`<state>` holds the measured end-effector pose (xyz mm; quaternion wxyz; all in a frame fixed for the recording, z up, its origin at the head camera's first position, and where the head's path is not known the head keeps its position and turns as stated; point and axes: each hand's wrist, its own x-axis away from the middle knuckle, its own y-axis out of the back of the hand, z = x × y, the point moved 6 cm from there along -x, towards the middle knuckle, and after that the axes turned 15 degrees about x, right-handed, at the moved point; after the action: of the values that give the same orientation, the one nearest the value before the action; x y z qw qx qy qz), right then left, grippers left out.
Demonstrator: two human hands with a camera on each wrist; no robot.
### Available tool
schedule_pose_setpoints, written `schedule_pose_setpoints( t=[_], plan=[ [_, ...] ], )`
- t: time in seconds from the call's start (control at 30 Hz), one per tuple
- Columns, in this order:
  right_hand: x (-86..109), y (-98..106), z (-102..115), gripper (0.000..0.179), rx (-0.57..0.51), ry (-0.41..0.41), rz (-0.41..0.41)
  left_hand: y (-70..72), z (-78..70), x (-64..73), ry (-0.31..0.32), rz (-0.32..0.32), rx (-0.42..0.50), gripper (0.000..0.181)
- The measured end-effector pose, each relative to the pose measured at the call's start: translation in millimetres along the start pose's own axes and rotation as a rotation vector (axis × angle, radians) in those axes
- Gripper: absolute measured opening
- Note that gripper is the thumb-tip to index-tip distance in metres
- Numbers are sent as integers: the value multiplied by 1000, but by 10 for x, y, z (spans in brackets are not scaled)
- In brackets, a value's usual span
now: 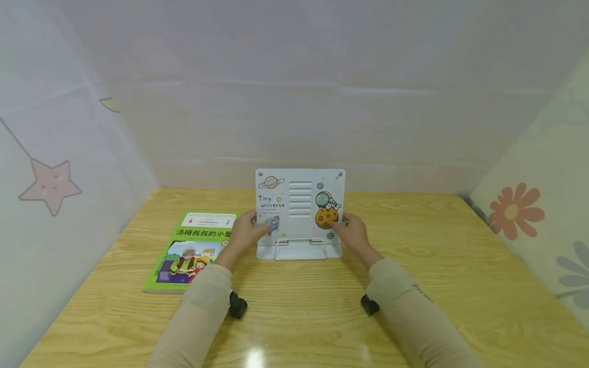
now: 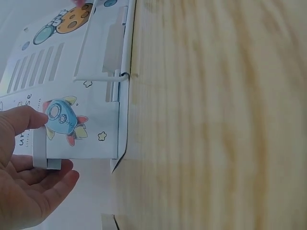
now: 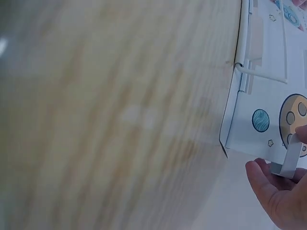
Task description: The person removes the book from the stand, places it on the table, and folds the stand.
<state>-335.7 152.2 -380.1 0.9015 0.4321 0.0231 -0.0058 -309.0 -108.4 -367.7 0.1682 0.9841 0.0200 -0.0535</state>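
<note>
A white book stand (image 1: 300, 227) printed "Tiny universe", with planets, a rocket and an astronaut, stands near the far side of the table, its panel raised. A white wire loop (image 1: 300, 259) sits at its front foot. My left hand (image 1: 246, 234) grips the left edge, thumb in front at the rocket and fingers behind. In the left wrist view a side tab (image 2: 40, 148) lies under that thumb. My right hand (image 1: 356, 234) holds the opposite edge, its thumb on the orange planet. A matching tab (image 3: 290, 160) shows between its thumb and fingers in the right wrist view.
A green-bordered picture book (image 1: 193, 263) lies flat on the wooden table (image 1: 299, 317), left of the stand and partly behind my left forearm. Pale cloth walls rise behind the table and at both sides.
</note>
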Motion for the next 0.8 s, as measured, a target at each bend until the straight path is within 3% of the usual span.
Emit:
schedule_pose_setpoints(
  t=[0.23, 0.47, 0.8],
  plan=[
    [-42, 41, 5, 44, 54, 66, 19, -16, -17, 21, -15, 14, -43, 35],
    [-115, 49, 18, 43, 115, 113, 26, -13, -33, 72, 9, 22, -74, 36],
    [-182, 122, 71, 43, 214, 199, 47, -29, -72, 111, -21, 30, -127, 37]
  ],
)
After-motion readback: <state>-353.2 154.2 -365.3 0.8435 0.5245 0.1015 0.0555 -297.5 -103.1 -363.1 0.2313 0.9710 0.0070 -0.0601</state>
